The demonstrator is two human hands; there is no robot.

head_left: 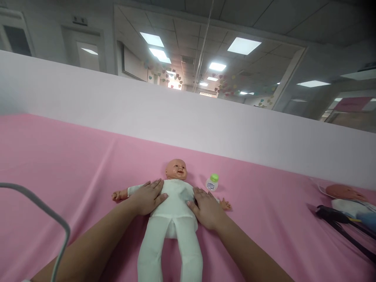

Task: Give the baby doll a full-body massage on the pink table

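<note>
A baby doll (172,207) in white cloth lies face up on the pink-covered table (73,156), head toward the far edge, legs running toward the near side and out of view. The left hand (148,197) and the right hand (207,209) are apart, palms down, fingers extended, one on each side of the doll's chest near the shoulders. Neither grips; the matched placing probably spreads contact evenly and steadies the soft body between them. The doll's arms stretch outward, perhaps so its flanks can be reached.

A small green-capped bottle (212,184) sits just beyond the right hand, near enough, it seems, for an easy reach; whether it stands or leans I cannot tell.

The far edge meets a white panel (188,117), which limits reach past the doll's head. Toward the left edge the cloth offers the most sideways room, though a grey cable (44,203) arcs through the near left corner. Toward the right edge, a second doll (342,192) and black straps (330,214) narrow the space.
</note>
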